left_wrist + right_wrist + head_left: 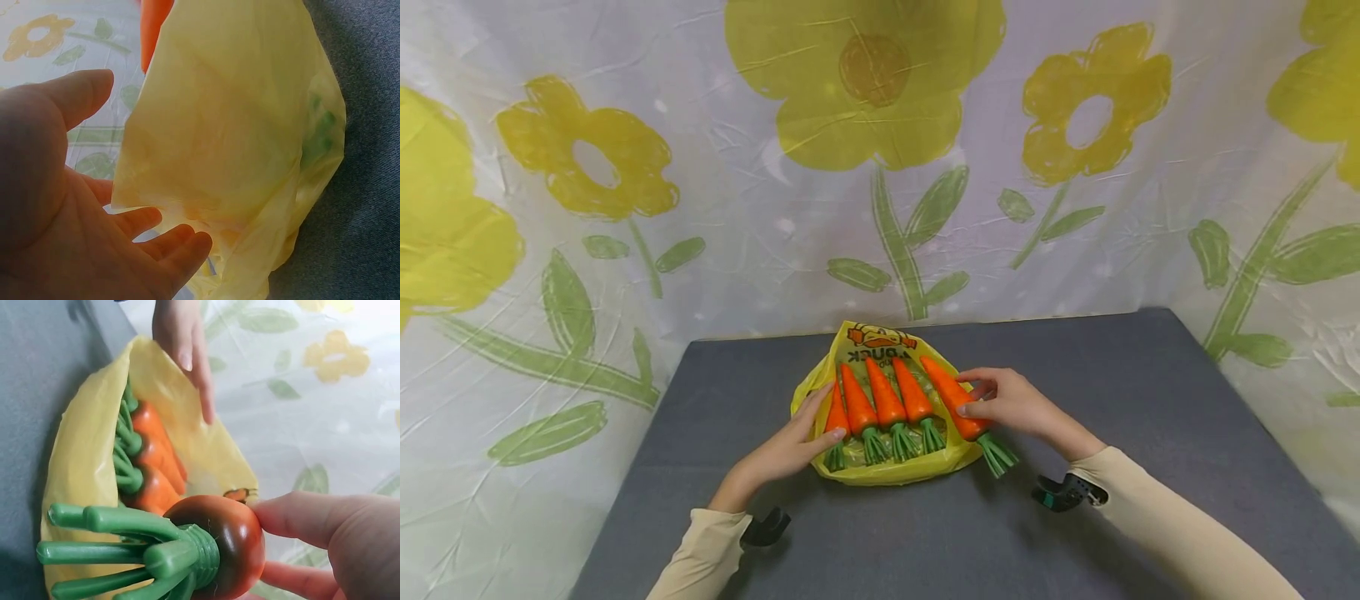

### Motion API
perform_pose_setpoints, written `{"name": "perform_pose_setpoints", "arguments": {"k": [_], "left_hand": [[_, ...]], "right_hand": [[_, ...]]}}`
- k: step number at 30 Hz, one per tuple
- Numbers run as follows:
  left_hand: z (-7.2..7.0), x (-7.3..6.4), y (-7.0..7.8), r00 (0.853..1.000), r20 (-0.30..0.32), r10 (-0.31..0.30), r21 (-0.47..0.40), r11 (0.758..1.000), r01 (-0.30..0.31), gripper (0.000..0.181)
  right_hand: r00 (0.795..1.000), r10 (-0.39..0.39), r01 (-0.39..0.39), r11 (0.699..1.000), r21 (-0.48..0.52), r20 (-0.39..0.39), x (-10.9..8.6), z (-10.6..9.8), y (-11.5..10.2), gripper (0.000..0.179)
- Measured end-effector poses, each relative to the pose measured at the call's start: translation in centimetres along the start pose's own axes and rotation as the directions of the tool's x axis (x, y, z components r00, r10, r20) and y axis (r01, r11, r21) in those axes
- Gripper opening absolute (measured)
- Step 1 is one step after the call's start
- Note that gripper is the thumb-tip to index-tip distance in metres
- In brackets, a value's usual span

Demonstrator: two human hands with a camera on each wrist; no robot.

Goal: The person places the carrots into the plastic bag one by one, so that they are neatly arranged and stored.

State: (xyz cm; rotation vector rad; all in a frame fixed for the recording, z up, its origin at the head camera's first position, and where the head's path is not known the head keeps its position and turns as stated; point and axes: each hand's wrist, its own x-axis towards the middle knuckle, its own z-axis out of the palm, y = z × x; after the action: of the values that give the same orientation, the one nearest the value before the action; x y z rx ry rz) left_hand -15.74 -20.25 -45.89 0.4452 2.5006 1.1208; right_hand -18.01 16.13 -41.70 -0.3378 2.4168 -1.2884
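Note:
A yellow plastic bag [891, 477] with a duck print lies on the table, its mouth spread wide. Several orange toy carrots [886, 404] with green tops lie side by side inside it. My right hand [1011, 404] pinches another carrot [222, 540] between thumb and fingers, over the bag's right edge, its green top pointing toward me. At the bag's left side is my left hand [786, 446], with relaxed, spread fingers. In the left wrist view its fingertips [194, 247] are right at the yellow plastic, and the thumb stands apart from them.
The bag rests on a dark grey table [910, 542]. Behind it hangs a white cloth [737, 233] printed with yellow flowers and green leaves. A black strap [1060, 492] with a small device is on my right wrist, another black device [766, 527] on the left.

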Motion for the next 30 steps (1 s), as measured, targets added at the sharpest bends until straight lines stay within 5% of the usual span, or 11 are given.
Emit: {"name": "perform_pose_setpoints", "arguments": {"k": [12, 30], "left_hand": [[0.2, 0.1, 0.1, 1.000, 0.004, -0.005, 0.005, 1.000, 0.005, 0.083], [0.2, 0.3, 0.1, 1.000, 0.010, 0.012, 0.005, 1.000, -0.012, 0.085]], "right_hand": [[0.998, 0.051, -0.052, 0.996, -0.067, -0.025, 4.3, 1.9, -3.0, 0.054], [0.993, 0.043, -0.068, 0.971, -0.230, -0.111, 7.4, 3.7, -2.4, 0.053]]}}
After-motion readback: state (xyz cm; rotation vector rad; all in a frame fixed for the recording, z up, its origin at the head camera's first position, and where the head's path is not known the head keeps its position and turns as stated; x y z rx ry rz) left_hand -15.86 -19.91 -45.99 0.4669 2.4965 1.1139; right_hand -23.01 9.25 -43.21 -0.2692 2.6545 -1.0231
